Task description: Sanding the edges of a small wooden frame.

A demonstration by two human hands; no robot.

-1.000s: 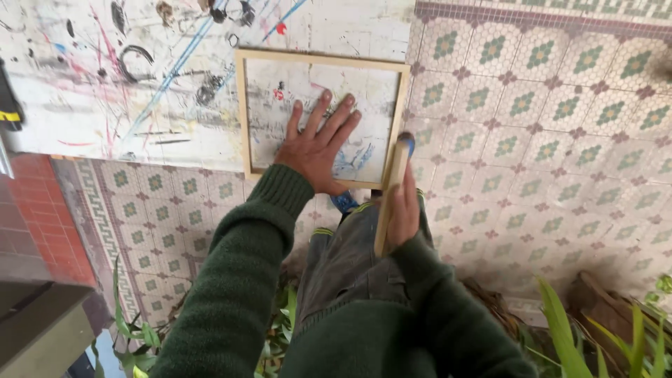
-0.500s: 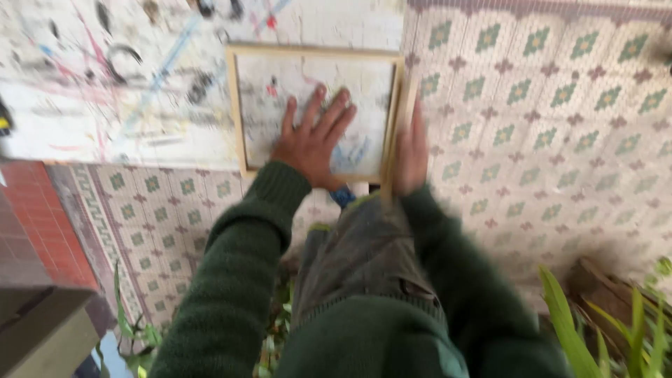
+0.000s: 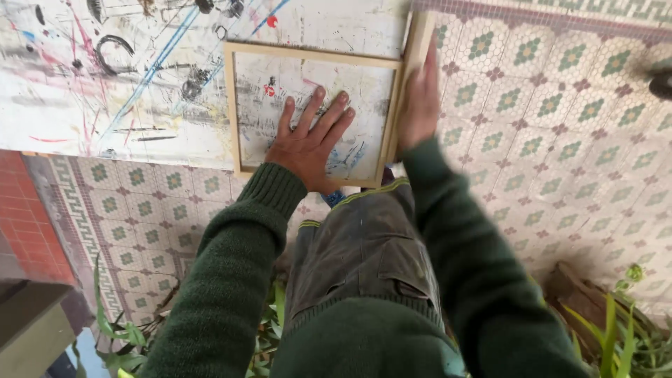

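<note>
A square wooden frame (image 3: 238, 119) with a pale, paint-marked screen lies on a white paint-stained board (image 3: 105, 77). My left hand (image 3: 308, 140) rests flat on the screen inside the frame, fingers spread. My right hand (image 3: 418, 105) holds a flat wooden bar (image 3: 420, 38) on edge against the frame's right side. Both arms wear dark green knitted sleeves.
The board lies on a patterned tiled floor (image 3: 560, 140). Red bricks (image 3: 28, 210) show at the left edge. Green plant leaves (image 3: 616, 336) rise at the lower right and lower left. My grey trousers (image 3: 364, 245) fill the middle foreground.
My right hand has carried the wooden bar forward, from beside my knee up along the frame's right edge. My left hand has stayed pressed on the screen.
</note>
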